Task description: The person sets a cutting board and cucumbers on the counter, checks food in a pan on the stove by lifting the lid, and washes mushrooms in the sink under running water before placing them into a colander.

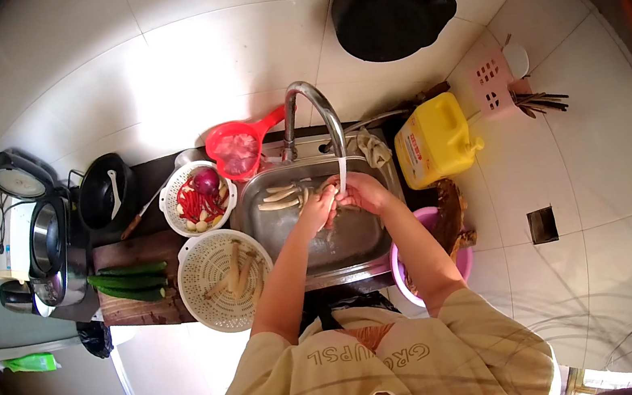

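Both hands are together over the steel sink [252,207], under the stream from the curved faucet [306,93]. My left hand [319,210] is closed around something pale, largely hidden by the fingers. Beside it, my right hand [365,192] is cupped with curled fingers in the running water; what it holds, if anything, is hidden. Several pale, long pieces [281,196] lie in the sink just left of my left hand. More long, pale brown pieces [239,276] rest in the large white colander [201,300] at the sink's left.
Left of the sink are a small colander [168,207] with red peppers and an onion, a red strainer [210,144], cucumbers [128,283] on a wooden board [125,312], and a black pan [96,193]. A yellow jug [434,139] and pink basin [465,261] stand right.
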Motion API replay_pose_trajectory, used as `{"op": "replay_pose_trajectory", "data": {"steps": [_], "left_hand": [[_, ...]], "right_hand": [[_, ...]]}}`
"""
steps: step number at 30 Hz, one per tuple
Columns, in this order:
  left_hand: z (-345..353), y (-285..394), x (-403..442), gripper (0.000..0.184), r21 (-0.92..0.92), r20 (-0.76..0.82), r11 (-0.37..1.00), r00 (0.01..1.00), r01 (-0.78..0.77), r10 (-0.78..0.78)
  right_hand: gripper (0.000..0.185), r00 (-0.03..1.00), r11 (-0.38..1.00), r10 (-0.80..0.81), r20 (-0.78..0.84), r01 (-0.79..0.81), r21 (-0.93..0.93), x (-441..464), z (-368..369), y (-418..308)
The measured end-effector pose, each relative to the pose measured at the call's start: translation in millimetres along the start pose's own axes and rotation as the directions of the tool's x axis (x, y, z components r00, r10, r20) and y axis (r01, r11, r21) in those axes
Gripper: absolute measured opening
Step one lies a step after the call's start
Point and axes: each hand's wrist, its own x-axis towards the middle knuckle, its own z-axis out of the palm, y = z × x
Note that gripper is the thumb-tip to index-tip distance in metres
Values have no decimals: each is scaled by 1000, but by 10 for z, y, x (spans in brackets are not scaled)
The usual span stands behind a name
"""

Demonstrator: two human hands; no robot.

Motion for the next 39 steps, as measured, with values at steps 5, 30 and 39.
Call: {"op": "replay_pose_trajectory", "data": {"steps": [5,30,39], "left_hand": [[98,67,-37,20,-122,96,990,992,-66,78],[66,72,-59,30,-115,185,991,978,-71,91],[57,-30,206,37,-207,230,969,969,138,-89]], "right_hand": [[26,991,987,-120,-67,111,-118,-57,10,30],[22,992,985,-98,-76,107,136,-141,-97,56],[21,974,984,-175,-146,171,-42,-174,17,16]]}}
